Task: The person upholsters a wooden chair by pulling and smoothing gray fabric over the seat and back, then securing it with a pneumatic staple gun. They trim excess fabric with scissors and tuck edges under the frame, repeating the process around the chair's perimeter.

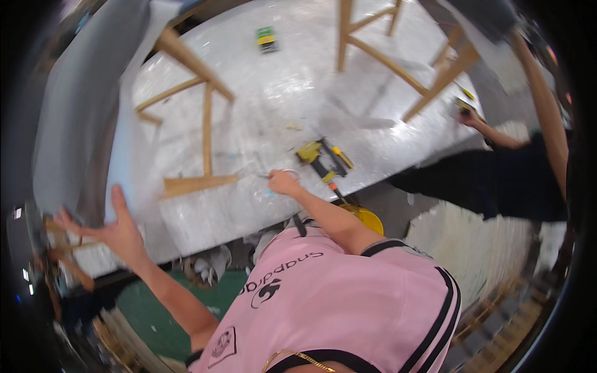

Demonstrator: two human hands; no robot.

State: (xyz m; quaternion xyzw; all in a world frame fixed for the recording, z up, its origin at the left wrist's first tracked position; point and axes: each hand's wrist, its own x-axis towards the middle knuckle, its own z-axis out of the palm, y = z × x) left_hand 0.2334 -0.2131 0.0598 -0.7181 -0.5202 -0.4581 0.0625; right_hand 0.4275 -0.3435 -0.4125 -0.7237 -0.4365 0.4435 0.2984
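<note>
My left hand is raised with fingers spread, beside the lower end of a grey upholstered chair. That chair lies tipped on the table, its wooden legs pointing right, and a pale, blurred sheet runs along its inner side. Over the table near its front edge, my right hand is closed around what look like scissors; thin blades point up and left, and a loop of the handle shows by the fingers. Just right of this hand lies a yellow and black staple gun.
A plastic-covered table spans the middle. At its far side lies a small green and yellow box. A second wooden-legged chair stands far right, where a co-worker's hand holds a small object. A yellow bucket sits below the front edge.
</note>
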